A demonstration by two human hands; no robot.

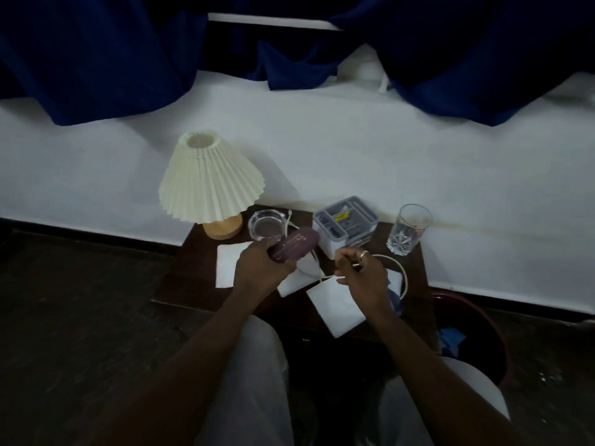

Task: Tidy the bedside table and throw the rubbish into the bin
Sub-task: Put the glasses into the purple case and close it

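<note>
My left hand point(260, 268) grips a purple oval case point(296, 244) and holds it above the dark bedside table point(180, 278). My right hand point(362, 272) pinches a white cable point(404, 278) that loops over the table's right side. Three white paper sheets lie on the table: one point(227, 263) under my left hand, one point(299, 280) in the middle, one point(335, 305) at the front. A blue scrap point(396, 300) shows beside my right wrist. The dark red bin point(483, 320) stands on the floor to the right, with blue rubbish point(450, 341) inside.
A lamp with a pleated cream shade point(206, 181) stands at the table's back left. Beside it sit a glass ashtray point(267, 223), a grey organiser box point(346, 222) and a drinking glass point(409, 230). A white wall and blue curtains are behind.
</note>
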